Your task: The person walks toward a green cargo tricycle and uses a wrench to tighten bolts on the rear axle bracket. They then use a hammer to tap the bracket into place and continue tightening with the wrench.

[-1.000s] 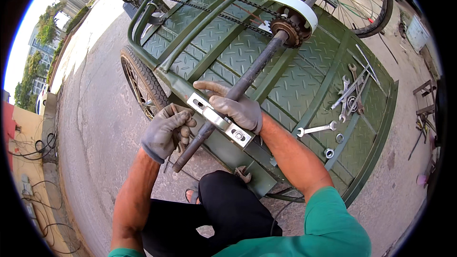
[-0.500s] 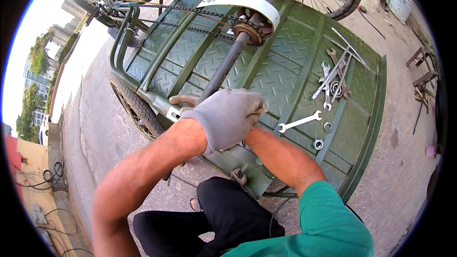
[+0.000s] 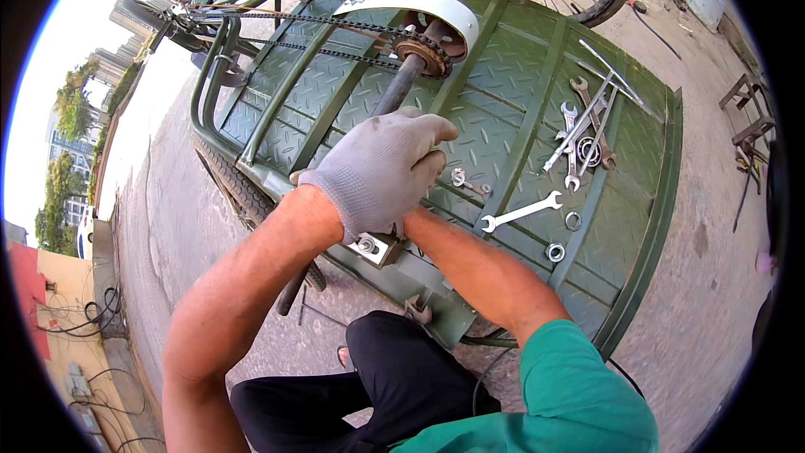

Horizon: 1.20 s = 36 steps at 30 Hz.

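Observation:
My left hand (image 3: 381, 164), in a grey knit glove, lies over the dark steel axle (image 3: 407, 80) with its fingers bent, closed around it. My right forearm crosses beneath the left wrist, and the right hand is hidden under the left apart from perhaps a gloved fingertip. Just below the left wrist a metal bracket (image 3: 376, 248) with a bolt sits at the frame edge. Farther up, the axle carries a rusty sprocket (image 3: 423, 54) with a chain (image 3: 335, 23) and a white band (image 3: 419, 0) curving around a drum. A small silver bolt (image 3: 459, 177) lies right of the left fingers.
The green tread-plate cart bed (image 3: 503, 138) spreads before me. On it lie an open-ended wrench (image 3: 522, 211), several more wrenches (image 3: 591, 130), a nut (image 3: 555, 252) and a ring (image 3: 573, 221). Spoked wheels stand left and at the far side. A wooden stool (image 3: 750, 117) stands right.
My left hand has shifted up and left along the axle, and its fingers have loosened. The bracket by the wrist and the small bolt have come into sight.

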{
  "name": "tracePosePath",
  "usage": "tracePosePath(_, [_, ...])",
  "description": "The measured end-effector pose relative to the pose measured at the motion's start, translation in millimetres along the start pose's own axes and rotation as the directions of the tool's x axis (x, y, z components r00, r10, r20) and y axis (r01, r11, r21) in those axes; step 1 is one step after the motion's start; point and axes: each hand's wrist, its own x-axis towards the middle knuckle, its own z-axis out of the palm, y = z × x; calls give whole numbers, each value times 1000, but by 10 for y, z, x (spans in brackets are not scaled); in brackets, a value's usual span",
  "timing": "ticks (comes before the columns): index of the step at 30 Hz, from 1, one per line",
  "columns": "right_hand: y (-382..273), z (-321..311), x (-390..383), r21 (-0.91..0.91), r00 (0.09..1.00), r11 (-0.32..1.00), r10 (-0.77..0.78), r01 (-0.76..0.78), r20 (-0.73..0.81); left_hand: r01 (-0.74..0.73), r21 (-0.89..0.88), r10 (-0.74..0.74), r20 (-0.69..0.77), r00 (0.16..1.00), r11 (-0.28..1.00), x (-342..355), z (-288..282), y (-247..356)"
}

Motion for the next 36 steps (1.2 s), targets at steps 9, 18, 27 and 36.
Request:
tracePosePath(9, [28,64,75,348,997,934,78,-79,18,189,-270,-260,-258,930,944,-1499,-973,1])
tracePosePath(18, [98,276,129,544,994,837,102,-65,-39,202,-876,-768,-249,590,439,-3140,-109,-420])
tracePosePath(27, [-91,253,-55,253,938,949,248,-186,-242,200,-887,-736,-199,647,416,-3223,292,-1050])
tracePosePath(36, [-317,449,-39,1,681,809,495,-588,-540,146,-926,-709,-159,687,349,-3529,600,-1563])
